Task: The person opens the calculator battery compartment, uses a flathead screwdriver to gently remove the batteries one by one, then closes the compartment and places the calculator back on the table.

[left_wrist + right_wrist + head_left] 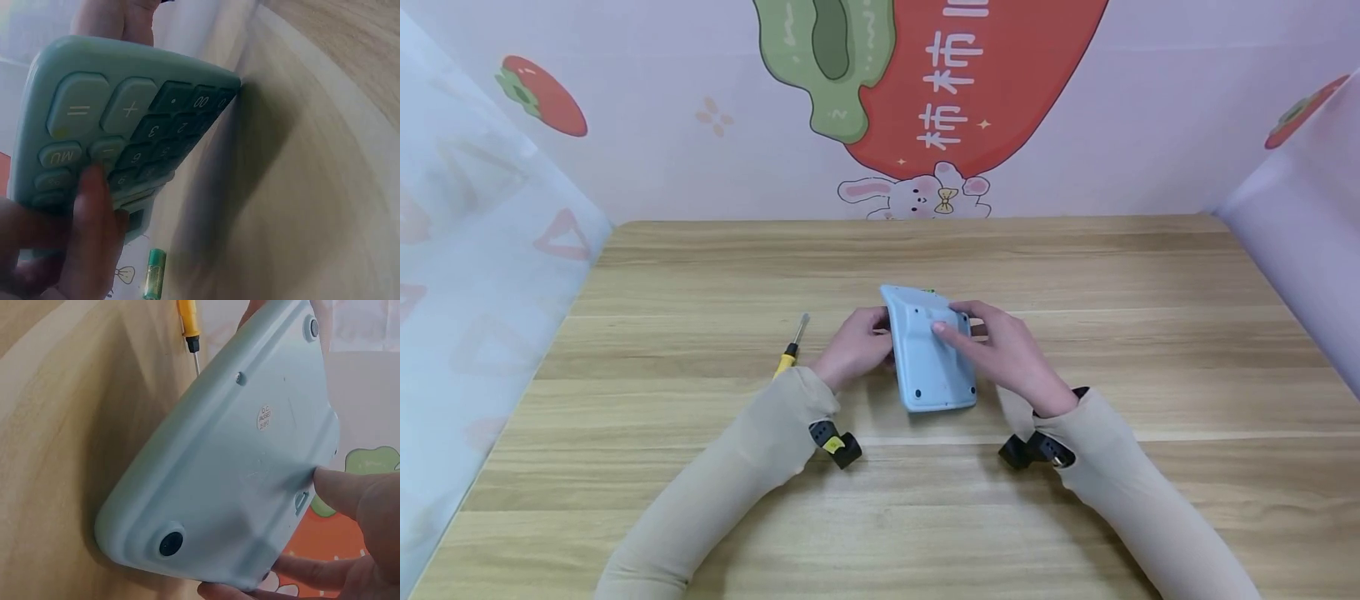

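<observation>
A light blue calculator stands tilted on edge above the table, its back towards the head camera. My left hand holds it by the left side. In the left wrist view its fingers lie against the key face, by the minus and MU keys. My right hand grips the other side. Its thumb presses on the back near a small latch, and the other fingers reach round the edge. The right wrist view shows the calculator's back with round feet, screw holes and a small sticker.
A yellow-handled screwdriver lies on the wooden table, left of the calculator and by the left sleeve. Beyond the calculator a green battery lies on the table. A printed backdrop rises behind the table's far edge.
</observation>
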